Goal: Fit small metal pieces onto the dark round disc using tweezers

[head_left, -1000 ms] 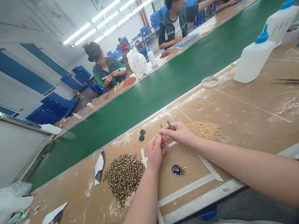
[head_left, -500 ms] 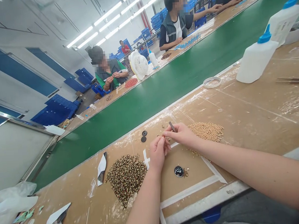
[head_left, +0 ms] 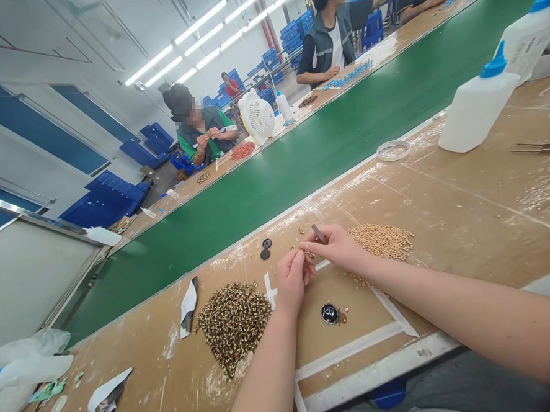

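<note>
My left hand (head_left: 291, 278) is closed in a pinch, its fingertips meeting those of the other hand; whatever tiny piece lies between them is too small to make out. My right hand (head_left: 339, 248) is wrapped round a dark, flat-ended tool (head_left: 319, 233), whose end sticks up past the thumb while the rest is hidden. Left of my hands lies a heap of small gold-and-dark metal pieces (head_left: 233, 323). Beyond my right wrist spreads a pile of tan beads (head_left: 384, 241). Nearer me sits a small round dish of glossy black liquid (head_left: 329, 314).
Two black discs (head_left: 266, 249) lie past my left hand. White tape strips (head_left: 349, 352) mark the tabletop. A green conveyor belt (head_left: 273, 169) runs behind. White bottles (head_left: 476, 110), a ring (head_left: 393, 150) and tweezers (head_left: 541, 147) are at right. Co-workers sit across the belt.
My hands keep the same pinch at nearly the same spot. The view has shifted slightly. Across the belt, one co-worker's arm has lifted higher.
</note>
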`<act>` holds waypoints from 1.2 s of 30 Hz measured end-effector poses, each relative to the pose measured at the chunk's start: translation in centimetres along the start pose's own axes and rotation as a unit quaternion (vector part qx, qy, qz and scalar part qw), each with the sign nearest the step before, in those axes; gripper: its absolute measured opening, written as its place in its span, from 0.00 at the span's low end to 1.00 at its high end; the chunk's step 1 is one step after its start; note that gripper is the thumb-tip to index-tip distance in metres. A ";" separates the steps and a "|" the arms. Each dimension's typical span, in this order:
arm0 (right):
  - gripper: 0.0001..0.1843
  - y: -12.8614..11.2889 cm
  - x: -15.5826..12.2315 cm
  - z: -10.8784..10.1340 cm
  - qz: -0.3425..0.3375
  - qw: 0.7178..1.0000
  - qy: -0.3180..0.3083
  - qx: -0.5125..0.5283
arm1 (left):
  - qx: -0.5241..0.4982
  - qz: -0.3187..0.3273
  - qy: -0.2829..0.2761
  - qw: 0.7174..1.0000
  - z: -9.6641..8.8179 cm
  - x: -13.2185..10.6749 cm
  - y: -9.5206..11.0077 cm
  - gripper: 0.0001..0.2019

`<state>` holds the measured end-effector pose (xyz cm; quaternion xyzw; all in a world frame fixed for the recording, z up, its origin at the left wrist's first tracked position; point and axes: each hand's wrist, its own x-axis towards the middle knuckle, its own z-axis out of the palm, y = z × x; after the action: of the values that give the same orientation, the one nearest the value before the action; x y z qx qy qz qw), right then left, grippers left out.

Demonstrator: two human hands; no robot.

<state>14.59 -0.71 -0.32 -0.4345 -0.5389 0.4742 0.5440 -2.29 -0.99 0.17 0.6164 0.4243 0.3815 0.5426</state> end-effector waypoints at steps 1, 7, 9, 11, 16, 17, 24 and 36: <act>0.13 0.0 0.0 0.0 -0.011 1.000 0.005 -0.015 | -0.001 0.001 -0.001 1.000 0.0 0.0 0.0 0.20; 0.15 -0.2 -0.1 0.0 -0.038 0.998 0.016 -0.053 | -0.023 0.002 -0.004 1.000 0.0 0.1 -0.2 0.20; 0.15 -0.3 -0.1 -0.1 -0.033 0.998 0.011 -0.047 | -0.029 0.003 0.003 1.000 0.0 0.2 -0.3 0.20; 0.18 -0.3 0.0 -0.1 -0.020 0.999 0.005 -0.028 | -0.034 0.003 0.009 0.999 0.0 0.2 -0.4 0.20; 0.21 0.0 0.1 0.1 0.048 0.998 -0.013 0.047 | -0.032 0.010 0.013 0.999 0.0 0.3 -0.5 0.20; 0.21 0.0 0.1 0.1 0.060 0.996 -0.014 0.058 | -0.031 0.012 0.013 0.999 0.0 0.3 -0.6 0.20; 0.20 -0.1 0.3 0.3 0.110 0.985 -0.012 0.133 | -0.036 0.010 0.015 0.999 -0.1 0.3 -1.0 0.19; 0.17 -0.8 0.0 0.2 0.063 0.995 -0.028 0.067 | -0.041 0.015 0.007 0.999 0.0 0.3 -1.0 0.19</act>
<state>14.48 -0.86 0.50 -0.4169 -0.4923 0.5549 0.5254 -2.33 -0.66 -0.80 0.5971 0.4028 0.4111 0.5588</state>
